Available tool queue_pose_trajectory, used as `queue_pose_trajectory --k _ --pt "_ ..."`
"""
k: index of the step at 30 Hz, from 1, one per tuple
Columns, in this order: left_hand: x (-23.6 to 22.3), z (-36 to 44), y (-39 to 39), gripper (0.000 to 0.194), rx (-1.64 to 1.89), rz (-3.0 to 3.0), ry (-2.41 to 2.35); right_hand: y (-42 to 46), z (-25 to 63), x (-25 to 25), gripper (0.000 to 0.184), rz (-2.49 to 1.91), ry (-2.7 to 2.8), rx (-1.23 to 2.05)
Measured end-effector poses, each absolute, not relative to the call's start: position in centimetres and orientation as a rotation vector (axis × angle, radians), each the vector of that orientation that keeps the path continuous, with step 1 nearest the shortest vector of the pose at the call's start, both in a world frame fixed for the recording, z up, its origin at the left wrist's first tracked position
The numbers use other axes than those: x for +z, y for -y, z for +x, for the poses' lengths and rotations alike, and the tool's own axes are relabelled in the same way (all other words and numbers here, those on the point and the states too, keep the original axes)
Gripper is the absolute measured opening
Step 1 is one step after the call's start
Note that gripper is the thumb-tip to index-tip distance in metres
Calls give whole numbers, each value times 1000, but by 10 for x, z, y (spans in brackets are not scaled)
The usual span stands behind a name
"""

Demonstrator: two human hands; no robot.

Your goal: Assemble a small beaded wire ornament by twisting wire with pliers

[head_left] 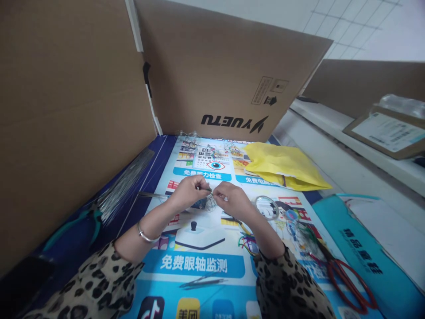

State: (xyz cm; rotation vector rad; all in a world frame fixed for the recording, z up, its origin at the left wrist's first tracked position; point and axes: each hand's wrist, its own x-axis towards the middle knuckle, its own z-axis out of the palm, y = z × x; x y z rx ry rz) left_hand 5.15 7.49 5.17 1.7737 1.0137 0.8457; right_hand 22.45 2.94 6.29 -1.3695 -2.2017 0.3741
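My left hand (pixel 189 191) and my right hand (pixel 233 197) meet over the middle of the printed sheet (pixel 232 239), fingertips almost touching. Both are closed in a pinch on thin wire (pixel 210 204), whose fine loops hang just below the fingers. A small dark piece shows at the left fingertips, too small to name. Beneath my left hand lies a dark blue item, mostly covered. To the right of my right hand is a round, clear ring-shaped thing (pixel 267 207). Coloured wires (pixel 247 243) lie under my right forearm.
Cardboard panels (pixel 212 66) stand at the back and left. A bundle of straight wires (pixel 124 184) and teal-handled pliers (pixel 94 217) lie left. On the right are a yellow bag (pixel 285 166), red-handled scissors (pixel 348 283) and a teal packet (pixel 361 252). Tweezers (pixel 204 282) lie in front.
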Motion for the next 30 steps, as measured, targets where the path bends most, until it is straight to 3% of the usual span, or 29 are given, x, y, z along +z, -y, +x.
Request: queue_pose_trajectory --k 4,16,30 --pt "53 50 -75 2 846 1938 -1010 -30 225 62 11 -1388 2185 397" --pt "50 52 -73 16 930 2136 -956 -37 226 54 18 -1356 1949 478" --pt "47 52 -73 18 1029 2244 -860 -39 221 46 11 -1371 1780 708"
